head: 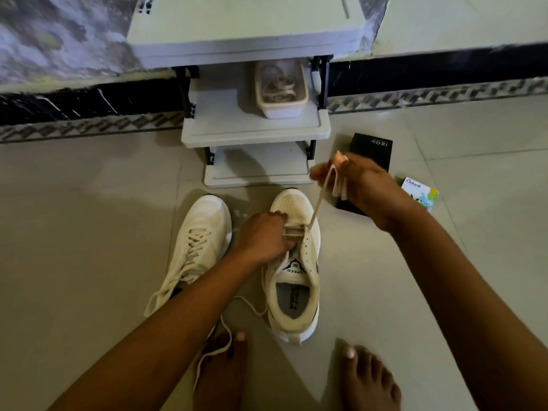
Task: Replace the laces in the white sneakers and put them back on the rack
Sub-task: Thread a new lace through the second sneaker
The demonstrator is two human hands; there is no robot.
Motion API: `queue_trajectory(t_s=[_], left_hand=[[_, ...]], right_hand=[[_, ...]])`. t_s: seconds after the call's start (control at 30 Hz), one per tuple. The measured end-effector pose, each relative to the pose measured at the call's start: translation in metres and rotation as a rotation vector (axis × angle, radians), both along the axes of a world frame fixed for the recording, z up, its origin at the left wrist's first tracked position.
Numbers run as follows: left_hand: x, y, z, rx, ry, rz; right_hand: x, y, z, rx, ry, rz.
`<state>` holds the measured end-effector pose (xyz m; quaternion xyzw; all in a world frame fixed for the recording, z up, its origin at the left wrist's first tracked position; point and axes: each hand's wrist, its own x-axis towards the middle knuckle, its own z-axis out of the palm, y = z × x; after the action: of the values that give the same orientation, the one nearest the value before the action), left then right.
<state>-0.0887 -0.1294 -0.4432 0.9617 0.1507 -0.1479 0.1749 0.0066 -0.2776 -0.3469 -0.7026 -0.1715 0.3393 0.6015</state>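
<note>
Tiled floor [89, 203], gripped sneaker [292, 207] toe toward rack [255, 130] (lace [316, 209] taut)

rack [255, 130] behind sneakers [207, 215] | tub [281, 111] on rack | laces [278, 87] in tub, seemingly

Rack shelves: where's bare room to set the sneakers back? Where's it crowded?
Middle shelf is bare left of the lace container, up to the black post. Bottom shelf shows bare as far as visible. Crowded right of the rack: black box, Odonil box, right hand holding the lace.
</note>
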Motion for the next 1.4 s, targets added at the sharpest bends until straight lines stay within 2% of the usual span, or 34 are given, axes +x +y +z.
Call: queue_trajectory(t_s=[0.03, 0.07, 0.1, 0.2, 0.3, 0.37, 0.5, 0.53, 0.73, 0.8, 0.87, 0.93, 1.0, 1.07, 1.1, 1.17, 1.23, 1.33, 1.4], left_hand=[[0.0, -0.001, 0.001, 0.005, -0.002, -0.002], [0.0, -0.001, 0.001, 0.001, -0.001, 0.001], [0.0, -0.001, 0.002, -0.009, 0.0, 0.006], [-0.001, -0.002, 0.003, -0.018, -0.001, 0.012], [-0.001, -0.002, 0.004, -0.001, -0.014, 0.003], [-0.001, -0.002, 0.003, -0.01, -0.01, 0.003], [-0.002, -0.001, 0.003, -0.015, -0.017, 0.016], [-0.002, 0.001, 0.002, -0.022, -0.016, 0.034], [-0.002, 0.003, -0.001, -0.127, 0.045, 0.05], [-0.005, 0.008, 0.001, -0.308, 0.013, 0.097], [-0.013, 0.015, 0.003, -0.524, -0.038, 0.2], [-0.022, 0.017, 0.003, -0.636, -0.027, 0.308], [-0.029, 0.018, 0.004, -0.6, 0.026, 0.321], [-0.03, 0.024, 0.013, -0.51, 0.038, 0.269], [-0.029, 0.027, 0.023, -0.54, 0.035, 0.249], [-0.025, 0.03, 0.051, -0.735, 0.021, 0.249], [-0.02, 0.032, 0.076, -0.886, -0.056, 0.237], [-0.014, 0.035, 0.089, -0.964, -0.2, 0.16], [-0.017, 0.042, 0.083, -0.974, -0.185, 0.185]], right_hand=[[-0.003, 0.0, -0.007, 0.013, 0.094, 0.004], [-0.006, 0.001, -0.019, -0.047, 0.109, 0.012], [-0.009, 0.002, -0.033, -0.196, 0.009, 0.043], [-0.018, 0.002, -0.074, -0.723, -0.458, 0.259], [-0.027, 0.001, -0.093, -0.872, -0.62, 0.404], [-0.025, 0.003, -0.088, -0.831, -0.68, 0.377], [-0.012, 0.001, -0.043, -0.333, -0.256, 0.049], [-0.009, -0.002, -0.037, -0.28, -0.208, 0.036], [-0.009, -0.011, -0.048, -0.253, -0.022, 0.004], [-0.011, -0.011, -0.051, -0.275, 0.007, 0.014], [-0.011, -0.01, -0.057, -0.403, -0.064, 0.058], [-0.01, -0.007, -0.068, -0.601, -0.224, 0.149], [-0.01, -0.005, -0.075, -0.77, -0.338, 0.224], [-0.01, -0.003, -0.076, -0.843, -0.446, 0.283], [-0.011, -0.002, -0.075, -0.84, -0.513, 0.315], [-0.013, 0.002, -0.065, -0.747, -0.575, 0.383], [-0.018, 0.012, -0.049, -0.595, -0.486, 0.441], [-0.024, 0.025, -0.023, -0.458, -0.378, 0.536], [-0.023, 0.028, -0.01, -0.383, -0.329, 0.504]])
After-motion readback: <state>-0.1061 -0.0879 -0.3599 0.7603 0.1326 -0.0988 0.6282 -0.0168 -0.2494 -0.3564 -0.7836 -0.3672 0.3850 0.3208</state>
